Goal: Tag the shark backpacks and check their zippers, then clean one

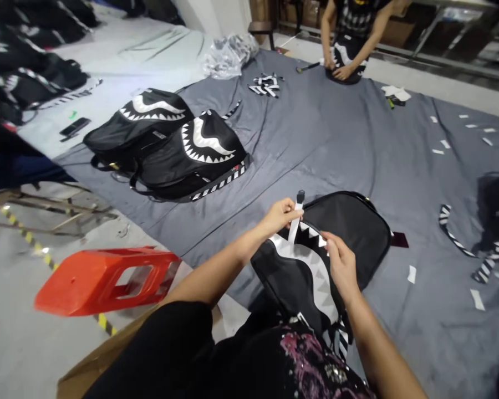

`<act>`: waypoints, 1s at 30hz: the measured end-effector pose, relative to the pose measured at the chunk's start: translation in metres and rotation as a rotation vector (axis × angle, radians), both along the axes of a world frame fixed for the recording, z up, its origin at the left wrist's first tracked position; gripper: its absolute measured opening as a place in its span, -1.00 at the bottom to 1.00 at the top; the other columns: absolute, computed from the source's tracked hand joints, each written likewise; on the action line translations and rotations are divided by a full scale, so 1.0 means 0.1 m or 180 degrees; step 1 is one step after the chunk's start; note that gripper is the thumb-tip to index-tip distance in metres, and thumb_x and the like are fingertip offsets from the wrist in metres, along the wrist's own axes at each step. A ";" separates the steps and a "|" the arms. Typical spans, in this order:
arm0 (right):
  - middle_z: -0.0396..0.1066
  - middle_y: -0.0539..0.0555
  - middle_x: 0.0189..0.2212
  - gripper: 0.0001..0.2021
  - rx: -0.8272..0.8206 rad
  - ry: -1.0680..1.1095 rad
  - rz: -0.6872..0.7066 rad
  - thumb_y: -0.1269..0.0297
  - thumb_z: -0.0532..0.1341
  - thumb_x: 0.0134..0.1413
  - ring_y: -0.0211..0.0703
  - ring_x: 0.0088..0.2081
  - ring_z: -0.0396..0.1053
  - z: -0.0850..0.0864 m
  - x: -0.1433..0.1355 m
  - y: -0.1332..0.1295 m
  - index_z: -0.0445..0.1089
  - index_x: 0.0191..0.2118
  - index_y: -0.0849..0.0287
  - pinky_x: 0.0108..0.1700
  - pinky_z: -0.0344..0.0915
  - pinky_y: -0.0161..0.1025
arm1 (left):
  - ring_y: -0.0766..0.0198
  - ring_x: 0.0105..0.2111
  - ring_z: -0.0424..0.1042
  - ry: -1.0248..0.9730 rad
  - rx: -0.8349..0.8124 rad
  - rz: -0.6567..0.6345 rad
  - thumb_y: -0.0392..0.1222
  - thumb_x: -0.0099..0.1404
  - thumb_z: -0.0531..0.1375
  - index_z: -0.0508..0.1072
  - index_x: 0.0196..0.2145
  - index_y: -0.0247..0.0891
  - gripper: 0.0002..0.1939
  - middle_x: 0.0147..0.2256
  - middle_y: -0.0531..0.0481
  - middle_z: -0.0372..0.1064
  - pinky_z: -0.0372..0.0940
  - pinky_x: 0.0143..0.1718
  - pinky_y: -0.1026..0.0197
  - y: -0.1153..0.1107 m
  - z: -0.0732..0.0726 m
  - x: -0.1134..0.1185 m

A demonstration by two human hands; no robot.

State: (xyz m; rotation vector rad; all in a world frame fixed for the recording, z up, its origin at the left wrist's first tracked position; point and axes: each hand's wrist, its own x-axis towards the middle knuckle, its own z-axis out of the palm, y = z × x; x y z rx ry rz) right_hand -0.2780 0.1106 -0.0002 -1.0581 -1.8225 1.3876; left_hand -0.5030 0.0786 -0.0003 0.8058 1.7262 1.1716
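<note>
A black backpack (349, 227) with a white shark-mouth print lies at the table's near edge, against my body. My left hand (280, 216) pinches a white strip (294, 228) with a small black piece at its top end, held above the bag's printed part. My right hand (340, 260) rests at the edge of the shark-mouth panel (289, 266), beside the white teeth, with its fingers pressed together; what they hold, if anything, is hidden.
Two black backpacks (191, 155) lie on the grey cloth (316, 133) at the left. A red plastic stool (108, 280) stands at lower left. Across the table a person (353, 33) handles another bag. Striped straps (453, 235) and white paper pieces lie at the right.
</note>
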 end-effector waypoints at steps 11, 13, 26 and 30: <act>0.54 0.06 -0.33 -0.77 -0.1184 0.1110 -0.0639 0.08 0.25 0.12 -0.13 -0.23 0.48 0.08 0.81 0.12 0.49 -0.26 0.14 -0.08 0.37 -0.18 | 0.43 -0.56 0.21 -0.0406 0.0210 -0.1140 -0.11 0.10 0.29 0.27 -0.43 -0.25 -0.74 -0.56 0.19 0.16 0.14 -0.49 0.34 -0.13 0.01 1.95; 0.49 0.01 -0.44 -0.73 -0.1278 0.1188 -0.0783 0.04 0.24 0.13 -0.21 -0.40 0.44 0.05 1.04 0.19 0.46 -0.23 0.13 -0.27 0.37 -0.25 | 0.38 -0.50 0.30 -0.0117 0.0097 -0.1541 -0.10 0.16 0.26 0.39 -0.41 -0.27 -0.81 -0.51 0.12 0.31 0.20 -0.43 0.31 -0.06 0.04 2.03; 0.45 -0.01 -0.41 -0.63 -0.1215 0.0817 -0.0686 -0.04 0.10 0.22 -0.25 -0.48 0.37 -0.43 1.71 0.63 0.24 -0.03 0.14 -0.42 0.28 -0.26 | 0.14 -0.10 0.41 0.2633 0.0566 -0.2033 -0.25 0.29 0.16 0.52 -0.18 -0.21 -0.82 -0.15 -0.06 0.50 0.29 0.00 0.07 1.55 0.07 1.77; 0.46 -0.03 -0.41 -0.77 -0.1154 0.0481 -0.0827 0.07 0.11 0.27 -0.29 -0.53 0.36 -0.55 1.68 0.63 0.22 -0.12 0.12 -0.48 0.21 -0.30 | 0.02 0.08 0.28 0.2985 0.0929 -0.2345 -0.21 0.25 0.23 0.48 -0.05 -0.22 -0.71 0.00 -0.12 0.41 0.20 0.12 -0.07 1.77 -0.24 1.64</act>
